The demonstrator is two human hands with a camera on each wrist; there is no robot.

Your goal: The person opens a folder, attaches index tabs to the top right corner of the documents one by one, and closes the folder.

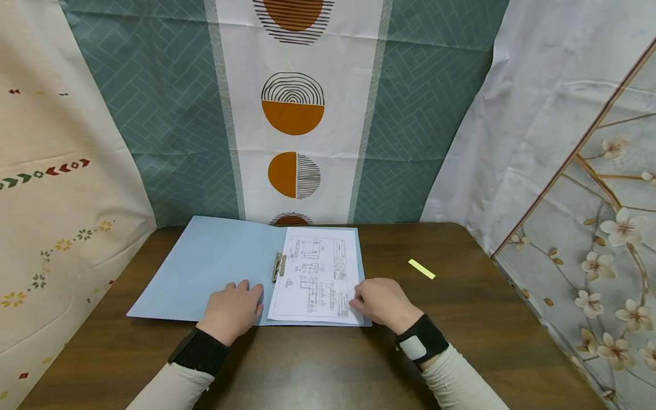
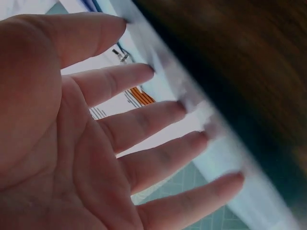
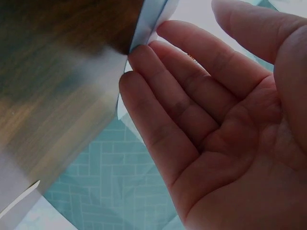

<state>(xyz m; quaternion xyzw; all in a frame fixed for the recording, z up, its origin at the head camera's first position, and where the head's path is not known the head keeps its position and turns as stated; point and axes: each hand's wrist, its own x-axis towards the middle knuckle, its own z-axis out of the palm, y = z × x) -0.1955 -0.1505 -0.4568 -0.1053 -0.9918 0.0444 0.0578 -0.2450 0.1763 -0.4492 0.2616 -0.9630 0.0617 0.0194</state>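
Observation:
A light blue folder (image 1: 220, 250) lies spread flat on the table, its cover turned to the left. White sheets (image 1: 287, 304) with a printed technical drawing sit on its right half, beside a metal clip (image 1: 279, 266) near the spine. My left hand (image 1: 232, 312) rests on the lower part of the cover, just left of the sheets; the left wrist view shows its fingers spread and straight over the blue surface. At the lower right edge of the sheets is my right hand (image 1: 384, 303), fingertips touching the border. Its thumb stands apart from the loosely extended fingers in the right wrist view.
A small yellow strip (image 1: 422, 269) lies on the brown wooden table (image 1: 461, 319) to the right of the folder. Patterned curtains (image 1: 174, 114) hang behind the table and along both sides. Black bands (image 1: 421, 340) wrap both wrists.

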